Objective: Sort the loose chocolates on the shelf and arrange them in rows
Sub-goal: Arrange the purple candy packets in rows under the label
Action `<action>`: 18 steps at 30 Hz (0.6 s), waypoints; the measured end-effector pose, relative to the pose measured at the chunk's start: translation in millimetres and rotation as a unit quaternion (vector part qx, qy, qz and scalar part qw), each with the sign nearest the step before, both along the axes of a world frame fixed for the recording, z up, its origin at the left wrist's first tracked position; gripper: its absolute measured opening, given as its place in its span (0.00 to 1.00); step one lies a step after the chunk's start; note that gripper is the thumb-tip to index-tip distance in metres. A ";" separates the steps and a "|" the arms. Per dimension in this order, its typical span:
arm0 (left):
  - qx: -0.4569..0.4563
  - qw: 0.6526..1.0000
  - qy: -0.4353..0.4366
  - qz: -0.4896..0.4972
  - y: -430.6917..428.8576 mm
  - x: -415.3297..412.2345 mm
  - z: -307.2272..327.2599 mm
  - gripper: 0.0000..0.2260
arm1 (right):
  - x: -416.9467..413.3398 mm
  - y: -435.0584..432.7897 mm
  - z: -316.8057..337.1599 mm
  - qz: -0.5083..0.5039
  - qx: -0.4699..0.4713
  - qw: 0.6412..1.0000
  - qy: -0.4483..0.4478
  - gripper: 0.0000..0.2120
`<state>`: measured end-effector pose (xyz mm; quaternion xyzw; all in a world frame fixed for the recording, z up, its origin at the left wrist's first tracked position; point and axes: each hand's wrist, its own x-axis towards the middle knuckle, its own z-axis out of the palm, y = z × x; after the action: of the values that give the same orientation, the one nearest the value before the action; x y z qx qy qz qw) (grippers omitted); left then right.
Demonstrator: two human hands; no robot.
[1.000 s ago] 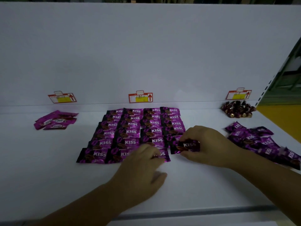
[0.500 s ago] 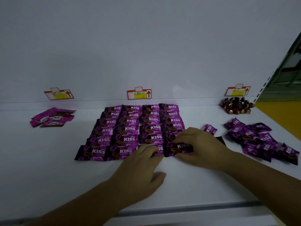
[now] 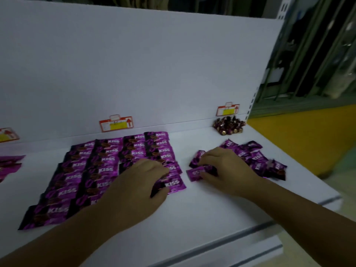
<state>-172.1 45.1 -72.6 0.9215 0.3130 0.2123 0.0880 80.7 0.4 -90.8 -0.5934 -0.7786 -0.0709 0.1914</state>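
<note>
On the white shelf [image 3: 192, 218], the left hand [image 3: 138, 182] pinches the front-right KISS packet [image 3: 175, 185] of the rows [image 3: 100, 170]. At three o'clock the right hand [image 3: 227, 168], fingers curled, pinches a loose packet [image 3: 194, 174] (loose pile [image 3: 258, 158] at two o'clock).

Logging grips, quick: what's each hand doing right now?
Left hand: on the front KISS packet, grip unclear.
Right hand: pinching a loose KISS packet.

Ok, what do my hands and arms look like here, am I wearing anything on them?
Nothing worn shows. The left hand and the right hand are bare, with no gloves, rings, watch or bracelet visible. Both forearms are bare as well, right to the frame's edge, so no sleeve is in view.
</note>
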 end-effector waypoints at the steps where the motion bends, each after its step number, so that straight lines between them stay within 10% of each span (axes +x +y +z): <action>1: -0.011 1.000 0.001 -0.008 3.9 10.2 7.2 0.23 | 9.6 -5.8 -2.0 -0.020 0.003 1.000 0.001 0.13; 15: -0.142 0.973 0.176 0.046 61.2 146.8 7.8 0.15 | 26.1 -35.3 -25.4 -0.063 0.024 0.998 0.015 0.14; 18: -0.156 0.971 0.172 0.048 66.4 154.6 0.3 0.26 | 26.5 -35.9 -23.6 -0.054 0.029 0.998 0.029 0.13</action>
<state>-17.5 111.5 -72.3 0.9030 0.3965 0.0030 0.1654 107.2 -35.5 -114.5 -0.6306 -0.7371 -0.0866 0.2270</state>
